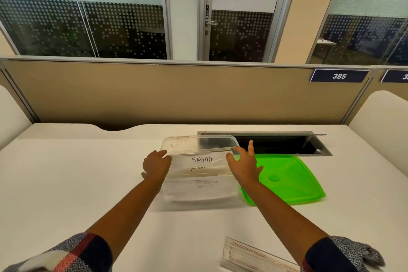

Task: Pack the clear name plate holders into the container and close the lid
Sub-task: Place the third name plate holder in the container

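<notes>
A clear plastic container [176,142] stands in the middle of the white desk. Over its open top I hold a clear name plate holder [202,161] with a paper reading "SIGMA". My left hand [155,164] grips the holder's left end and my right hand [242,162] grips its right end, the forefinger lifted. Another holder with paper lies lower inside the container [201,185]. The green lid [291,179] lies flat on the desk just right of the container. One more clear holder [251,255] rests near the front edge, by my right forearm.
An open cable tray [284,144] is sunk into the desk [66,183] behind the lid. A beige partition [176,93] closes off the back of the desk, and white side panels stand at both ends.
</notes>
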